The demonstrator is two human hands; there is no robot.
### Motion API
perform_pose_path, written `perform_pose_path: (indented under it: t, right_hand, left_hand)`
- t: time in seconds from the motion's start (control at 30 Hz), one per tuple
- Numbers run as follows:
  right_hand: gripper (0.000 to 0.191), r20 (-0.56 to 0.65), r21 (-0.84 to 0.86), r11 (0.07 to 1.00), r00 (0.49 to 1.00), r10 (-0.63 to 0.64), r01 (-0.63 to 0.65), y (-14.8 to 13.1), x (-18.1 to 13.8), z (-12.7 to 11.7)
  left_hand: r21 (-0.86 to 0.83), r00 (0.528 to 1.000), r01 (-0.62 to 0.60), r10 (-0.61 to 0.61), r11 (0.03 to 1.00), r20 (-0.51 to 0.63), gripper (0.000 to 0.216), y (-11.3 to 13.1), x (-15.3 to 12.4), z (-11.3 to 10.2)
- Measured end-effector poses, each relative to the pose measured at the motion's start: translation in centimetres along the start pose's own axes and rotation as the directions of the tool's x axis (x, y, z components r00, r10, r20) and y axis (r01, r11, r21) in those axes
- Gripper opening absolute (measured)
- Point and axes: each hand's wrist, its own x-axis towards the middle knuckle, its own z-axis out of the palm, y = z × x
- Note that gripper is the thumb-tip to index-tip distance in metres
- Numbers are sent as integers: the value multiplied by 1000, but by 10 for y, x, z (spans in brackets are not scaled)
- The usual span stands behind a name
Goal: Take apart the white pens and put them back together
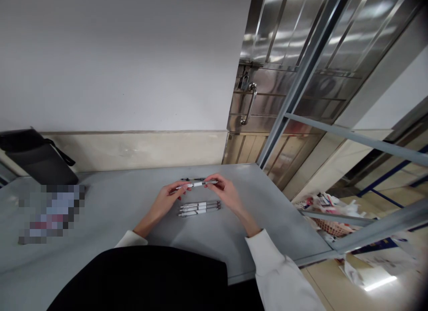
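Both my hands hold one white pen [196, 184] level above the grey table [117, 204]. My left hand [169, 198] pinches its left end and my right hand [223, 191] pinches its right end. Below the held pen three white pens [199, 208] lie side by side on the table, between my wrists. Just behind the held pen a dark pen [193, 179] lies on the table, partly hidden. White sleeves cover my forearms.
A black bag [36, 157] leans on the wall at the far left, next to a blurred patch [50, 213]. A steel door with a handle [249, 104] stands behind the table's right corner. A basket of rubbish [331, 213] sits on the floor at right.
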Motion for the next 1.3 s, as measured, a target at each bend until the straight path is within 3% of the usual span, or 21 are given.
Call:
perform_pose_path:
  t: [0.17, 0.43, 0.63, 0.8, 0.97, 1.13, 1.3]
  right_hand:
    - [22, 14, 3, 1000, 1000, -8, 8, -2, 0, 1]
    - [35, 8, -50, 995, 996, 90, -90, 1, -2, 7]
    - [33, -11, -27, 1000, 1000, 2, -2, 3, 0, 4]
    - [41, 12, -27, 993, 994, 112, -112, 4, 1, 4]
    - [30, -16, -54, 999, 1000, 8, -9, 3, 1, 4]
    - [37, 14, -74, 991, 994, 110, -108, 7, 0, 4]
    - [23, 7, -84, 996, 1000, -3, 3, 3, -1, 4]
  left_hand:
    - [14, 1000, 3, -3, 1000, -4, 44, 2, -1, 1]
    - [62, 999, -14, 11, 998, 39, 41, 1, -3, 1]
    - [34, 1000, -1, 1, 999, -1, 42, 4, -3, 2]
    - [40, 1000, -7, 7, 999, 23, 40, 4, -3, 3]
    - [36, 1000, -6, 6, 999, 6, 41, 6, -5, 3]
    - [20, 999, -19, 18, 1000, 52, 38, 8, -6, 4]
    - [32, 1000, -12, 12, 999, -3, 39, 6, -5, 3]
